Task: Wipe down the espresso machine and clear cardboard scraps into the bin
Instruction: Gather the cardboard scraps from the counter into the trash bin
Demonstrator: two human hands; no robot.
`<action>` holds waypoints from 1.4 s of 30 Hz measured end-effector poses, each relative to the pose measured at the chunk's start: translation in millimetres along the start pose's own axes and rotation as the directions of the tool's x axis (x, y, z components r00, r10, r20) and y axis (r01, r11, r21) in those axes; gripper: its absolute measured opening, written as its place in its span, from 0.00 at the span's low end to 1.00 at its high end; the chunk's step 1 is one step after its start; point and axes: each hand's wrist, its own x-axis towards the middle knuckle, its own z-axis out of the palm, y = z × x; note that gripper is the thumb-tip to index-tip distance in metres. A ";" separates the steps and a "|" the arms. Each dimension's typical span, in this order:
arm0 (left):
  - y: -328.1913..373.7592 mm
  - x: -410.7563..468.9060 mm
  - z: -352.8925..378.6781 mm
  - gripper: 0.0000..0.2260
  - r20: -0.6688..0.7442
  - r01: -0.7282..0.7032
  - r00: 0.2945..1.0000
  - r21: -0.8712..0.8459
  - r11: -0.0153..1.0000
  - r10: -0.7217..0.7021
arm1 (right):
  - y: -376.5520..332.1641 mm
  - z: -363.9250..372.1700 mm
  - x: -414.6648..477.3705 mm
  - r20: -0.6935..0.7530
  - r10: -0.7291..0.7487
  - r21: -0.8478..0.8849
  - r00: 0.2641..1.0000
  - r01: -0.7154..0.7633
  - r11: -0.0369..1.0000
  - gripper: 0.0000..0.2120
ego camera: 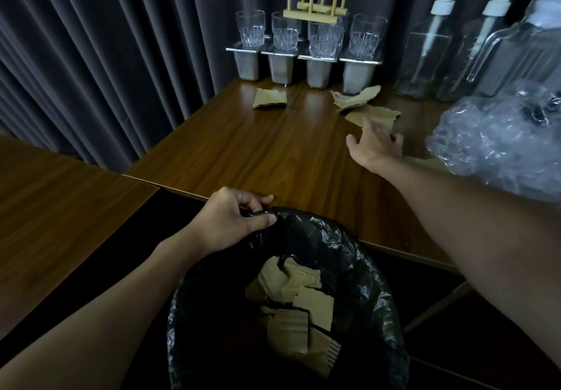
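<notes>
A bin [376, 313] lined with a black plastic bag sits below the table's front edge, with several cardboard scraps [303, 307] inside. My left hand [233, 219] grips the bag's rim at the near-left side. My right hand [375, 143] reaches out over the wooden table [258, 146], fingers spread, just short of a torn cardboard scrap [376, 115]. Another torn scrap [355, 96] lies behind it, and a squarer scrap [270, 98] lies further left. No espresso machine is in view.
Four glasses [312, 36] stand on metal holders at the table's back, under a wooden rack. Clear pump bottles [425, 55] stand at the back right. Crumpled clear plastic wrap [498, 140] fills the right side. A dark curtain hangs behind; a second table [60, 207] adjoins at left.
</notes>
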 end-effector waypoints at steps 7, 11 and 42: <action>1.5 0.6 -0.4 0.08 -0.007 -0.013 1.000 0.022 1.000 0.013 | -3.9 2.8 -29.5 0.010 -0.081 0.008 0.997 0.081 0.997 0.32; -0.1 -1.1 0.5 0.09 -0.010 -0.025 1.000 0.011 1.000 0.025 | -12.8 -1.8 -62.3 0.021 -0.180 -0.011 0.983 0.180 0.984 0.31; -8.9 -3.9 6.6 0.08 -0.047 -0.054 0.998 -0.047 0.997 0.052 | -30.6 -29.9 -123.7 0.055 -0.088 0.440 0.995 0.055 0.896 0.13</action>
